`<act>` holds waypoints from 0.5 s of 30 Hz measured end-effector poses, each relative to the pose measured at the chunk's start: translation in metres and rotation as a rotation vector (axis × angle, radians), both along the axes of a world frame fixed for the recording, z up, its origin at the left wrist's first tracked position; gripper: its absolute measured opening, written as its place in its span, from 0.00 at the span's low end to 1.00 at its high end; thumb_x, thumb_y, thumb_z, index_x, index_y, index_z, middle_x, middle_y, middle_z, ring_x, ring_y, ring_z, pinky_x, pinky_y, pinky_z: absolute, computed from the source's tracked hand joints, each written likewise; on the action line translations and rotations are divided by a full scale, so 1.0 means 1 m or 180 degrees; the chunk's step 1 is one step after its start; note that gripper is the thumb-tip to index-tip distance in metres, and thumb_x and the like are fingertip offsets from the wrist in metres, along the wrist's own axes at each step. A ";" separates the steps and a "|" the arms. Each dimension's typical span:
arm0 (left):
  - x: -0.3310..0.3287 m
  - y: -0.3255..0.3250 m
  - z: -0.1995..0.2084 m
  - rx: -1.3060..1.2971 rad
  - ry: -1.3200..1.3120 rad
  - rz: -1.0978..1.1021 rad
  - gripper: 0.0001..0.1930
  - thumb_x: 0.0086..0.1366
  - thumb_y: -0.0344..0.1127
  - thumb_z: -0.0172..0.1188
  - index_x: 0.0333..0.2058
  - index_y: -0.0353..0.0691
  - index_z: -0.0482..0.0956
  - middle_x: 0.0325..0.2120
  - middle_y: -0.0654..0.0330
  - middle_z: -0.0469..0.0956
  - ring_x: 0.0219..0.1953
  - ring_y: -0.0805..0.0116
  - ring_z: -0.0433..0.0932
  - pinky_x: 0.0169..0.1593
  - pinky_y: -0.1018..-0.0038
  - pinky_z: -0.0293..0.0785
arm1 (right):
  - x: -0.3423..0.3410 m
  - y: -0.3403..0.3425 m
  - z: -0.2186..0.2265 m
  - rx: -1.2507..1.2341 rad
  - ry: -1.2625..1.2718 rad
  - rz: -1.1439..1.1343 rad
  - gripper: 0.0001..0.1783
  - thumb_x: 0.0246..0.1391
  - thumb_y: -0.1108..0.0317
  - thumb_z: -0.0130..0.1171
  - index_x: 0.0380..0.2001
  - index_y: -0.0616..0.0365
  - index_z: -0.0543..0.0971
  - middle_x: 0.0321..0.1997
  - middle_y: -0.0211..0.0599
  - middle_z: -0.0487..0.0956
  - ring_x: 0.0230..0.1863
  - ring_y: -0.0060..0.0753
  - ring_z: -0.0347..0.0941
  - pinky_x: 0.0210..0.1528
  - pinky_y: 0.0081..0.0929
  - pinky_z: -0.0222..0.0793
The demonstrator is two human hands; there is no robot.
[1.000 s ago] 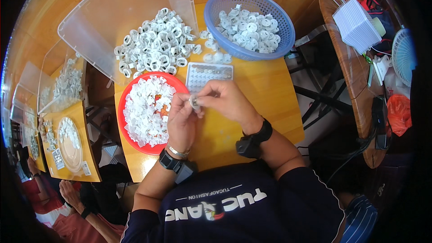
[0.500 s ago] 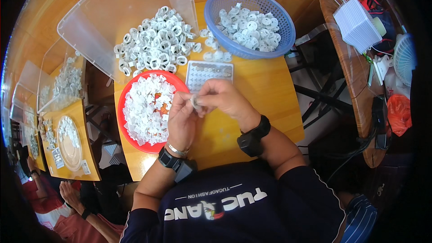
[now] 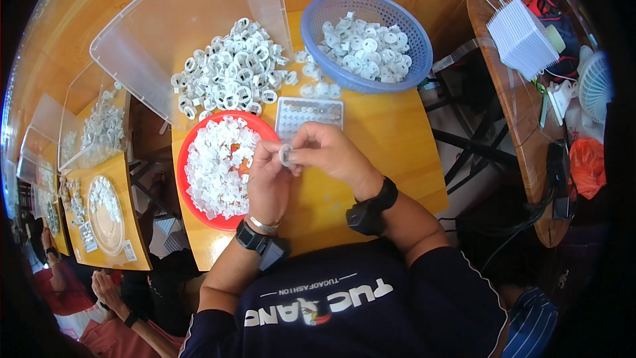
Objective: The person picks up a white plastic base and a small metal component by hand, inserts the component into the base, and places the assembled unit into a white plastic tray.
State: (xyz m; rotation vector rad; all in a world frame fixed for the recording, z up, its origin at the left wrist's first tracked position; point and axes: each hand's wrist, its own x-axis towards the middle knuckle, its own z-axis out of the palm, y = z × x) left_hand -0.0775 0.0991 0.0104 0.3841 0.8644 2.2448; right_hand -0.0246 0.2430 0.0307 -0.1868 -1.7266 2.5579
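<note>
Both of my hands meet over the middle of the table, pinching one small round white plastic part (image 3: 286,154) between them. My left hand (image 3: 268,182) grips its left side, near the rim of a red plate (image 3: 187,202) heaped with small white plastic pieces (image 3: 215,172). From the right, my right hand (image 3: 328,152) holds the same part with thumb and forefinger. Just beyond my hands lies a white tray (image 3: 309,101) with rows of small round pieces. The finer details of the held part are too small to make out.
A pile of round white parts (image 3: 232,66) spills from a clear plastic bin (image 3: 159,20) at the back left. Behind the tray stands a blue basket (image 3: 424,46) of similar parts. Another person's hands (image 3: 109,292) are at a table on the left. A side table (image 3: 523,132) stands right.
My hands stay together on the round part, with only a slight shift of the fingers, and the part now faces more toward view. The whole view has shifted slightly.
</note>
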 end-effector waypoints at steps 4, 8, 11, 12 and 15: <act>0.003 -0.001 0.007 -0.0231 0.0391 0.0050 0.09 0.67 0.36 0.51 0.39 0.38 0.69 0.29 0.60 0.73 0.31 0.71 0.70 0.39 0.75 0.67 | 0.001 0.004 0.001 0.0039 -0.0060 0.0032 0.06 0.53 0.74 0.61 0.27 0.63 0.74 0.25 0.33 0.78 0.26 0.22 0.74 0.29 0.21 0.70; 0.000 -0.002 0.005 -0.0258 0.0220 0.0103 0.09 0.67 0.38 0.51 0.39 0.38 0.69 0.29 0.60 0.73 0.32 0.71 0.71 0.39 0.75 0.67 | -0.001 0.001 0.002 0.0274 -0.0044 -0.0070 0.08 0.55 0.71 0.60 0.28 0.65 0.74 0.24 0.33 0.78 0.25 0.22 0.74 0.29 0.22 0.71; -0.002 -0.002 0.004 -0.0178 -0.0151 0.0042 0.09 0.67 0.38 0.50 0.39 0.38 0.69 0.29 0.60 0.73 0.32 0.71 0.71 0.39 0.75 0.67 | -0.001 -0.007 0.002 0.0784 0.0041 -0.0388 0.06 0.56 0.72 0.59 0.30 0.66 0.76 0.26 0.34 0.77 0.25 0.21 0.74 0.29 0.21 0.70; -0.001 -0.001 0.004 -0.0163 -0.0402 0.0019 0.08 0.67 0.37 0.50 0.39 0.39 0.69 0.28 0.60 0.74 0.31 0.71 0.71 0.39 0.75 0.67 | 0.000 -0.010 0.003 0.1166 0.0162 -0.0665 0.05 0.57 0.74 0.57 0.32 0.66 0.77 0.28 0.33 0.77 0.25 0.21 0.74 0.28 0.19 0.70; -0.001 -0.002 -0.001 -0.0068 -0.0469 -0.0094 0.09 0.68 0.38 0.50 0.39 0.39 0.69 0.29 0.60 0.73 0.32 0.71 0.71 0.39 0.76 0.66 | -0.001 -0.015 -0.004 0.1876 0.0722 -0.0922 0.08 0.53 0.67 0.62 0.33 0.61 0.80 0.26 0.36 0.76 0.25 0.25 0.74 0.29 0.24 0.69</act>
